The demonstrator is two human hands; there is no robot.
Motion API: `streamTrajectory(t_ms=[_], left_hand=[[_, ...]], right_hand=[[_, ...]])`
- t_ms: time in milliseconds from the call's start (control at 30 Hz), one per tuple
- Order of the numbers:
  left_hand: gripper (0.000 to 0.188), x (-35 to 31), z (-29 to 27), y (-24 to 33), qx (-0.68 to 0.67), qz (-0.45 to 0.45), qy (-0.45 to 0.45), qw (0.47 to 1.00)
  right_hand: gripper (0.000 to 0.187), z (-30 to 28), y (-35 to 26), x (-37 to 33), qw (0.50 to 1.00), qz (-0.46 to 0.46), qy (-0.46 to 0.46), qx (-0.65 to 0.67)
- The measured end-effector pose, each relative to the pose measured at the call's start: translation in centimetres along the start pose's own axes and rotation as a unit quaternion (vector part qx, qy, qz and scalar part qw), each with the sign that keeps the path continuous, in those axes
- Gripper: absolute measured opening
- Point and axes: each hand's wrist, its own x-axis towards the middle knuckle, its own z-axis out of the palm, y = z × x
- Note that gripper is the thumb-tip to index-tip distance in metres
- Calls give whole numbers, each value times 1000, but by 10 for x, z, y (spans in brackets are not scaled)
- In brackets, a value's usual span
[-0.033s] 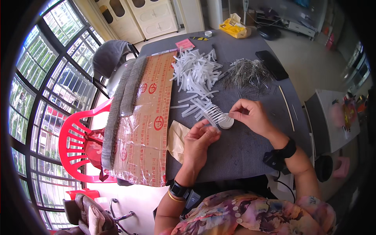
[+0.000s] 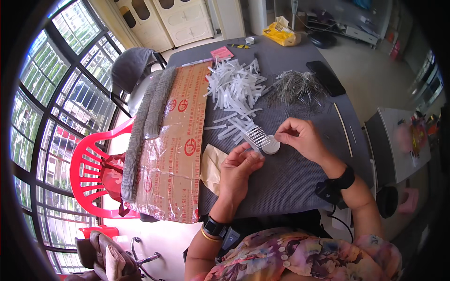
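My left hand [image 2: 239, 171] pinches a translucent white plastic strip [image 2: 253, 144] between thumb and fingers. Several thin metal pins [image 2: 260, 136] stick out of the strip side by side, pointing toward my right hand [image 2: 300, 139]. The right thumb and forefinger are pressed together by the pin ends; what they hold is too small to make out. Under the pins, a small round white lid or tub [image 2: 271, 148] rests on the table. Just beyond my left hand lie loose white strips [image 2: 236, 86] in a heap, and a pile of thin metal pins [image 2: 297, 89] is to their right.
A taped cardboard sheet [image 2: 168, 178] carrying rows of grey pin-filled strips [image 2: 145, 140] covers the table's left side. Brown paper [image 2: 212, 168] lies beside it. A black phone [image 2: 325, 78], a wooden stick [image 2: 343, 129] and a yellow bag [image 2: 281, 33] are around the edges. A red chair [image 2: 86, 173] stands left.
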Motion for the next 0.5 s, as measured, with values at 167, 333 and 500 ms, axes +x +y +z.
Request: streamTrajectory(t_ms=[167, 333, 500], left_hand=[[29, -1, 0, 0, 6, 0, 5, 1000], [28, -1, 1, 0, 1, -1, 4, 1000], [29, -1, 1, 1, 5, 1, -1, 1000]], right_hand=[[10, 8, 4, -7, 985, 30, -48, 161], [8, 17, 4, -10, 984, 9, -45, 169], [9, 19, 6, -10, 990, 5, -43, 133]])
